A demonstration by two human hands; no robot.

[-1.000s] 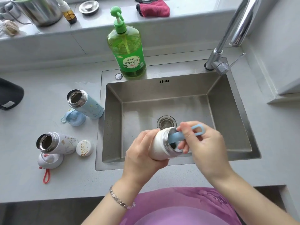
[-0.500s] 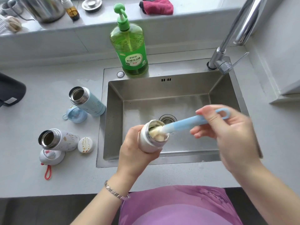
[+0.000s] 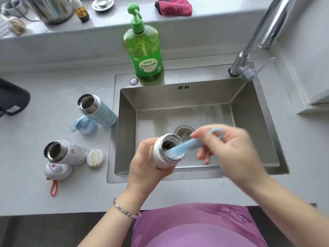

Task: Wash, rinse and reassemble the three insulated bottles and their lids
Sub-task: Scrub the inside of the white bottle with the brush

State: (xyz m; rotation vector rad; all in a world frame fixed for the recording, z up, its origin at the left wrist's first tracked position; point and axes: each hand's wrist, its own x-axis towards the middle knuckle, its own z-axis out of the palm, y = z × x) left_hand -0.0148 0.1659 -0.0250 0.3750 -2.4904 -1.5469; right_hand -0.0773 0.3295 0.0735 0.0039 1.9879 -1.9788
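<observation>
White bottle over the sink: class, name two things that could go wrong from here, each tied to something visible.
1. Only the left hand grips the tilted white bottle; a hard push of the brush could knock it into the sink.
2. The right hand is motion-blurred, so fast strokes may flick water over the open blue bottle nearby.

Sink brushed steel; brush handle matt plastic.

A home kitchen: a stainless steel sink is set into the grey desk, with a chrome tap at its back right corner, a green dish-soap bottle on its back edge, and a steel pot on the ledge behind.
</observation>
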